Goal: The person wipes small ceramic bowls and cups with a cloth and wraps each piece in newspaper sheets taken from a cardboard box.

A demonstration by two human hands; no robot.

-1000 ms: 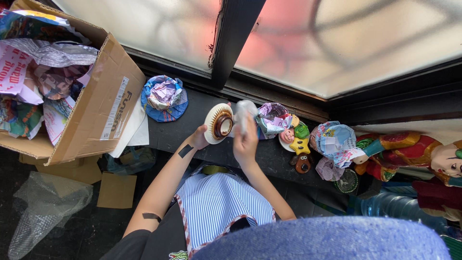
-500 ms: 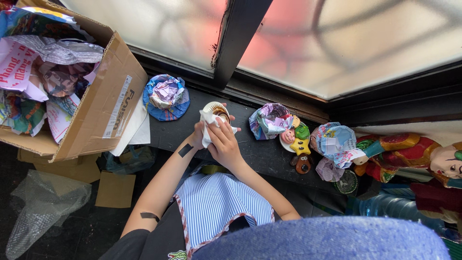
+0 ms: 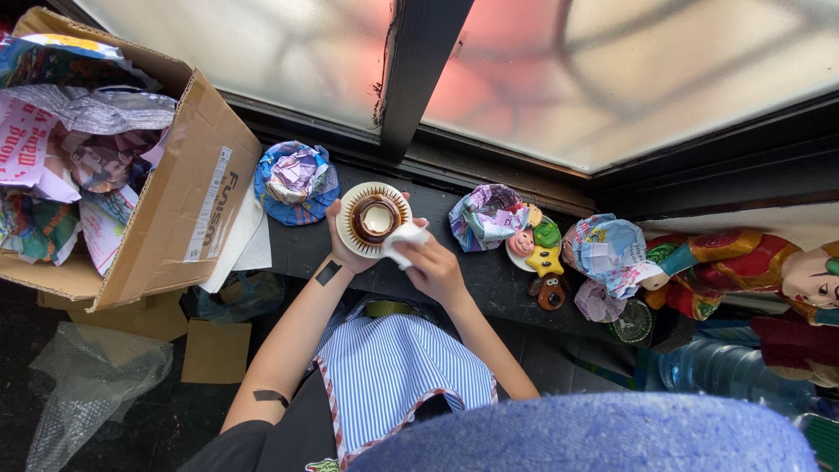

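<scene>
**Caller:** Since half a second back, that white cloth [image 3: 404,242] had slid off the face of the round dish [image 3: 374,218] and dropped to its rim at four o'clock, so the brown centre showed again.

**Analyst:** Start close in, what was there?

**Caller:** Blue headwear brim at six o'clock, then the striped apron [image 3: 393,371] just above it. Next came the hands. The left hand [image 3: 343,247] was cupped under the dish from seven o'clock, fingers curled round its edge and gripping it. The right hand [image 3: 434,270] was closed round the bunched cloth, pressing it to the rim.

**Analyst:** And the dish sat where?

**Caller:** Held up over the dark sill [image 3: 297,249], near dead centre, not resting on anything I could make out.

**Analyst:** The risk?

**Caller:** One hand carried it, I'd say. A hard wipe at four o'clock could have levered it out of those fingers and onto the sill. Looked breakable, too.

**Analyst:** Neighbours?

**Caller:** Paper-wrapped bundle [image 3: 296,182] at ten o'clock, another bundle [image 3: 483,216] at three with painted figurines [image 3: 535,246] beside it. A wide elbow swing could have knocked those. The cardboard box [image 3: 166,188] full of crumpled paper at nine sat well apart, and the frosted window [image 3: 612,79] ran along twelve.
</scene>
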